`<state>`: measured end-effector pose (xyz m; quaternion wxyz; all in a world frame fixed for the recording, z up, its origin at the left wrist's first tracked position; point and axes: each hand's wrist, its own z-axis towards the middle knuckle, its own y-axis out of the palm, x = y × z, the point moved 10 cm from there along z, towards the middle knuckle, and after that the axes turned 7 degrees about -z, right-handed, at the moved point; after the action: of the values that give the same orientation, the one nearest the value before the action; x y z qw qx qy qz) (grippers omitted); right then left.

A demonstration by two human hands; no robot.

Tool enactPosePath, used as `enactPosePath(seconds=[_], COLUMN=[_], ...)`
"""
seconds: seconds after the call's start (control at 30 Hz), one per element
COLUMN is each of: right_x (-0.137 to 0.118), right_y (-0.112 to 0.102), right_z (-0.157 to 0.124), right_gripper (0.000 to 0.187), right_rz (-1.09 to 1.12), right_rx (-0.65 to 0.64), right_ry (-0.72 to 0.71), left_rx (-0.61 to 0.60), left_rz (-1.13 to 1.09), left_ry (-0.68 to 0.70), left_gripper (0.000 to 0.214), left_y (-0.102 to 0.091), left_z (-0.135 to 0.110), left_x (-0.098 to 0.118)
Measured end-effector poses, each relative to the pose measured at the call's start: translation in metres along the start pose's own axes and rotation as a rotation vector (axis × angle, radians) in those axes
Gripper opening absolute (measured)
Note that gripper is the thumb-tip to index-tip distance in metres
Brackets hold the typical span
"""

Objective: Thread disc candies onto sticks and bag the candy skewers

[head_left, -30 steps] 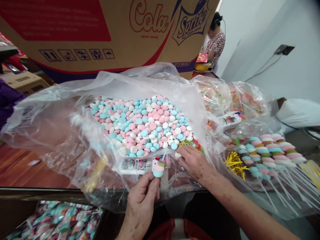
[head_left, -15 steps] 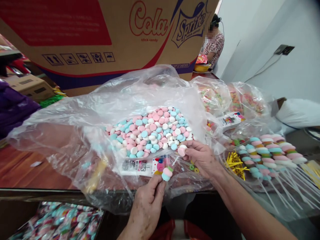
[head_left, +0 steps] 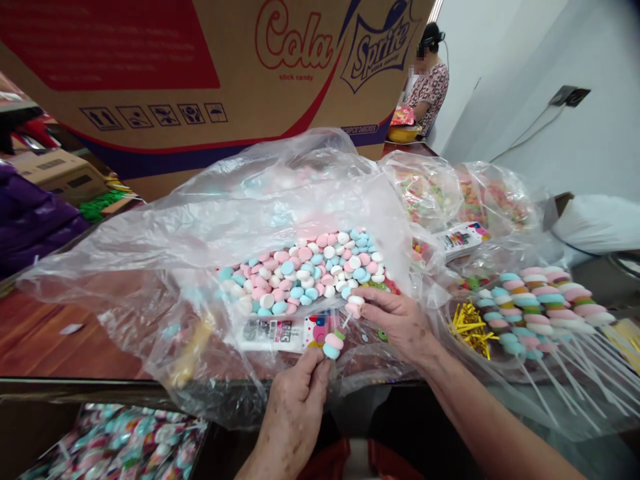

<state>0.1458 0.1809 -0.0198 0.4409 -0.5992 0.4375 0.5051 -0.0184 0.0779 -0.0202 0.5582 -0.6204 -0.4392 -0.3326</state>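
Note:
My left hand (head_left: 295, 403) is closed, with thumb and finger pinching a candy skewer (head_left: 333, 344) low in the middle. Blue and pink marshmallows and a green gummy ring are threaded on its white stick, whose tip points up and right. Between the fingertips of my right hand (head_left: 400, 325) are a white and a pink marshmallow (head_left: 355, 305), right at the stick's tip; I cannot tell whether the tip has entered them. Behind both hands, a heap of pink, blue and white marshmallows (head_left: 305, 273) lies in a large clear plastic bag (head_left: 170, 230) opened towards me.
Finished-looking marshmallow skewers (head_left: 540, 303) lie at right beside gold twist ties (head_left: 473, 330). Printed packets (head_left: 285, 333) lie before the heap. A big cardboard box (head_left: 210, 80) stands behind. Bags of gummies (head_left: 425, 190) sit back right. Wrapped candies (head_left: 125, 440) fill a box below left. Another person (head_left: 430, 80) sits beyond.
My right hand has moved left, bringing the marshmallows to the stick's tip. The bag's upper layer has sagged over the back of the heap. My left hand is nearly still.

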Motion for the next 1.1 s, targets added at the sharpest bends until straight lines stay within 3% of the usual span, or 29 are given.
enactPosePath(seconds=[0.13,0.3,0.63,0.97,1.03,1.1], right_x=[-0.022,-0.037,-0.045,-0.054,-0.063,-0.071], right_y=[0.002,0.009,0.021,0.051,0.049,0.032], right_z=[-0.006,-0.013,-0.036,-0.057,-0.058,-0.053], right_gripper=[0.031,0.031,0.037,0.042,0.041,0.04], right_rz=[-0.281,-0.427,-0.505,-0.595,-0.643,-0.698], right_rx=[-0.008,-0.028,0.047,-0.075,-0.097,-0.065], right_ry=[-0.185,-0.371,-0.562,-0.704,-0.741,-0.724], left_rx=[-0.014,0.003,0.06,0.101,0.115,0.112], left_rz=[-0.054,-0.092,-0.171,-0.235,-0.247,-0.273], left_ry=[-0.018,-0.02,-0.029,-0.039,-0.057,-0.077], left_gripper=[0.029,0.03,0.032,0.03,0.033,0.035], left_y=[0.004,0.005,0.01,0.011,0.009,0.007], left_z=[0.0,0.002,0.0,0.001,0.0,0.0], left_x=[-0.005,-0.005,-0.003,-0.011,-0.012,-0.011])
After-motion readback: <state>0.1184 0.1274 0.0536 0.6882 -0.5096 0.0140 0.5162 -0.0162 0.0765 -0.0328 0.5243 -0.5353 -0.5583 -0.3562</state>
